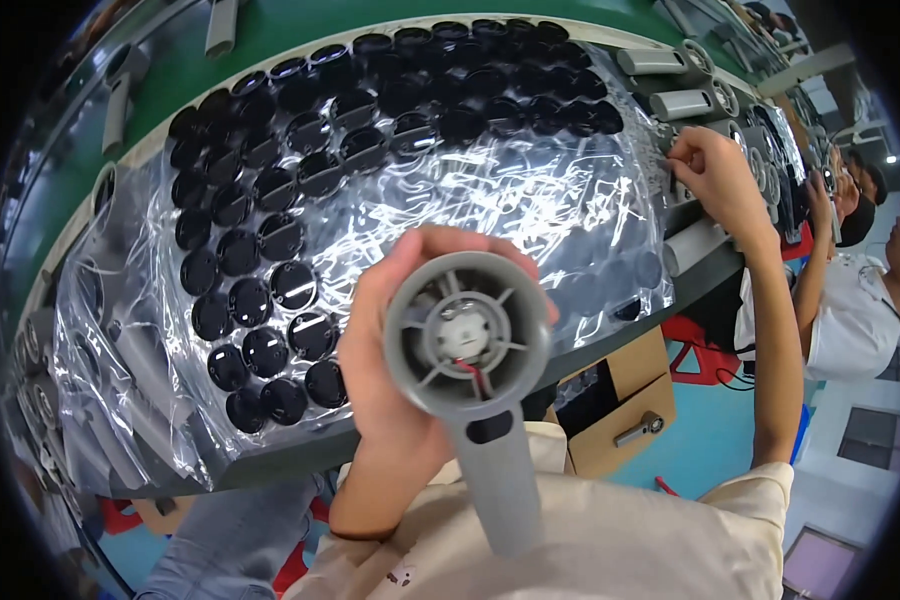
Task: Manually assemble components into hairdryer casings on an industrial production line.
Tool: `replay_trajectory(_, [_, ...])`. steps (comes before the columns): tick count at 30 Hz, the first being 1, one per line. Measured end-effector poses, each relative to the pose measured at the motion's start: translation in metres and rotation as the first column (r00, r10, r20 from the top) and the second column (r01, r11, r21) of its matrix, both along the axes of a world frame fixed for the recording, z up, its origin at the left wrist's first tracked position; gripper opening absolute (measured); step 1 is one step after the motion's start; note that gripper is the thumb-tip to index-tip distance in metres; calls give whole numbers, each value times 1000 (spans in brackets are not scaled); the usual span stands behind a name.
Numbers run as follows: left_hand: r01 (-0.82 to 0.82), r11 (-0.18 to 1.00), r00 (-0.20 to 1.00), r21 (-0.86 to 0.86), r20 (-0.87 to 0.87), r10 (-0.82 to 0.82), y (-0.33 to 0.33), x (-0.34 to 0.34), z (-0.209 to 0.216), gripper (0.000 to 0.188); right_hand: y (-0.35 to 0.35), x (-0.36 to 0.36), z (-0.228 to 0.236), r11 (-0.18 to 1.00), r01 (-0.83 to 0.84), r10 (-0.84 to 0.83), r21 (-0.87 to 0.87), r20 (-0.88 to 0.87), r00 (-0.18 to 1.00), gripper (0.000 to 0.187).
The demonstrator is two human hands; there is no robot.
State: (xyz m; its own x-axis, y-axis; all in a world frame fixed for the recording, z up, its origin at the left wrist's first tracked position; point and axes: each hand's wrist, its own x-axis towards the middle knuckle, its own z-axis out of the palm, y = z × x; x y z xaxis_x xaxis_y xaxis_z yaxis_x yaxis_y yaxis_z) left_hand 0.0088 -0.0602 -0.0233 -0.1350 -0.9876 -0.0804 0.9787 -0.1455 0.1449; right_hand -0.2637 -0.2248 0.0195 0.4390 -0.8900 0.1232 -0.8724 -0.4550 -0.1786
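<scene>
My left hand (380, 350) is wrapped round the head of a grey handheld fan housing (470, 402), held up in front of my body. Its round opening faces up, showing a spoked ring, a pale motor hub and a bit of red wire. The handle points down toward my shirt. Out to the right, my right hand (712, 175) has its fingers curled in against the thumb, beside several grey fan housings (696, 246) at the table's edge. Whatever those fingertips hold, if anything, is hidden.
Rows of black round covers (280, 236) lie on clear plastic film (450, 220) across the table. Plastic-wrapped grey housings (150, 365) are at left. Beyond runs a green belt (300, 22). Below the table is a cardboard box (622, 440); other people (855, 310) sit at right.
</scene>
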Motion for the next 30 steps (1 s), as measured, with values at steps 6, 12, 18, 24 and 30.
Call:
replay_trajectory(6, [39, 999, 999, -38, -22, -40, 3, -4, -2, 43, 14, 2, 32, 988, 95, -125, 124, 265, 956, 9])
replay_trajectory(12, [-35, 999, 993, 6, 117, 34, 1, -5, -2, 39, 81, 81, 50, 980, -128, 35, 152, 502, 864, 9])
replay_trajectory(18, [14, 1000, 979, 11, 201, -16, -11, -14, 8, 35, 115, 102, 75, 910, -406, 330, 81, 447, 831, 15])
replay_trajectory(24, [-35, 998, 980, 47, 198, 25, -8, -7, 6, 37, 125, 134, 65, 813, -581, 525, -20, 457, 718, 28])
replay_trajectory(30, [-11, 996, 974, 89, 227, -10, 9, -3, 5, 37, 145, 154, 66, 799, -601, 566, -18, 356, 743, 26])
